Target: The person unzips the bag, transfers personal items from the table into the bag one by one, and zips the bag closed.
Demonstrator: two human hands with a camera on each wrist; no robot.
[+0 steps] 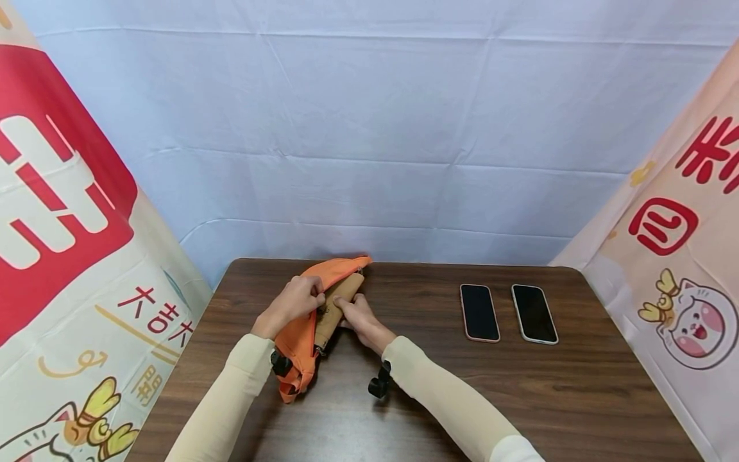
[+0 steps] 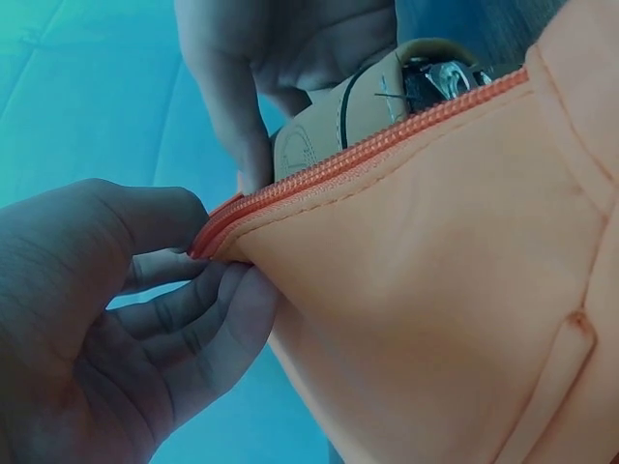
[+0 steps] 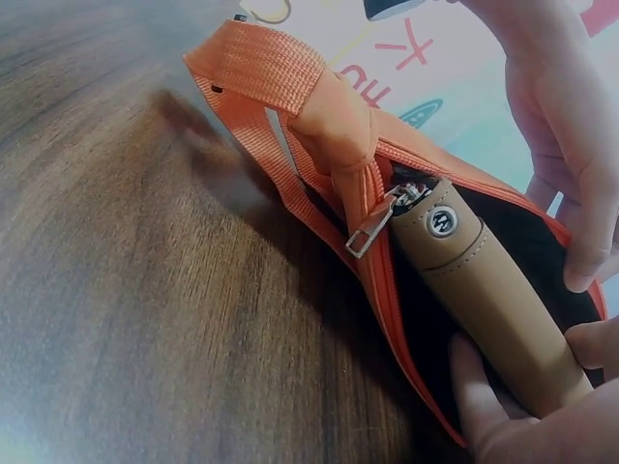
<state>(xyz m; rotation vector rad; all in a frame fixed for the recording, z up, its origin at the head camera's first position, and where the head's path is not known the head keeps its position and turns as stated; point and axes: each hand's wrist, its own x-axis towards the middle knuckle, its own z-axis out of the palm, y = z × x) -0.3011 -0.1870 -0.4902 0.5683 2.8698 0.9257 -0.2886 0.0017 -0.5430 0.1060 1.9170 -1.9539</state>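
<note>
An orange zip bag with a webbing strap lies at the table's left, its zip undone. A long tan leather case with a round metal snap sits partly in the bag's mouth. Some shiny metal shows at its end, beside the zip pull. My left hand pinches the corner of the zipped edge between thumb and fingers. My right hand grips the case by its far part, thumb on top and fingers reaching into the bag's dark inside. The lower side of the case is hidden by the bag.
Two phones with dark screens, one pink-edged and one white-edged, lie side by side on the right of the brown wooden table. A pale cloth hangs behind, with printed banners at both sides.
</note>
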